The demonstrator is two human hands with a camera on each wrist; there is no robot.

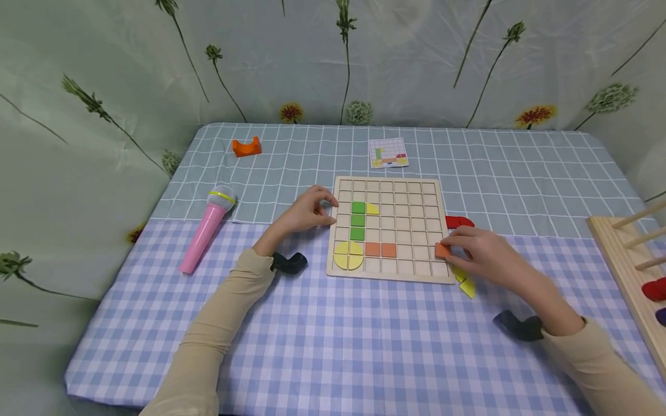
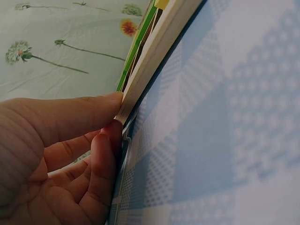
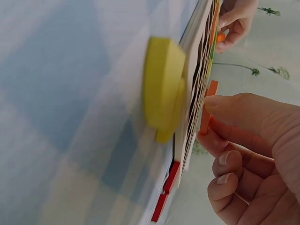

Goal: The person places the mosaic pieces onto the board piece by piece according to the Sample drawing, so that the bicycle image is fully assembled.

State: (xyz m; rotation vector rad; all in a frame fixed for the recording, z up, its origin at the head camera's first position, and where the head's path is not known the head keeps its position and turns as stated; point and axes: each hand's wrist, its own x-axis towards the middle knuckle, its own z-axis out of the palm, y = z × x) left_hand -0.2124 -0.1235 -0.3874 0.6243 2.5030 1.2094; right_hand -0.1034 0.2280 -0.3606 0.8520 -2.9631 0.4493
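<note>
A wooden grid board (image 1: 410,223) lies on the table, bearing green square tiles (image 1: 358,219), orange square tiles (image 1: 381,249), a yellow circle of quarter tiles (image 1: 348,255) and a single yellow quarter tile (image 1: 372,208). At the board's left edge, my left hand (image 1: 310,209) holds the rim between thumb and fingers, as the left wrist view shows. Over the board's right edge, my right hand (image 1: 481,249) pinches an orange square tile (image 3: 209,107) between thumb and index finger. Loose yellow pieces (image 1: 466,285) and red pieces (image 1: 459,222) lie beside the board, partly hidden by that hand.
Behind the board lies a small pattern card (image 1: 388,153). A pink toy microphone (image 1: 207,231) and an orange curved block (image 1: 247,147) are on the left. A wooden rack with dowels (image 1: 619,260) stands at the right edge, with red and blue pieces.
</note>
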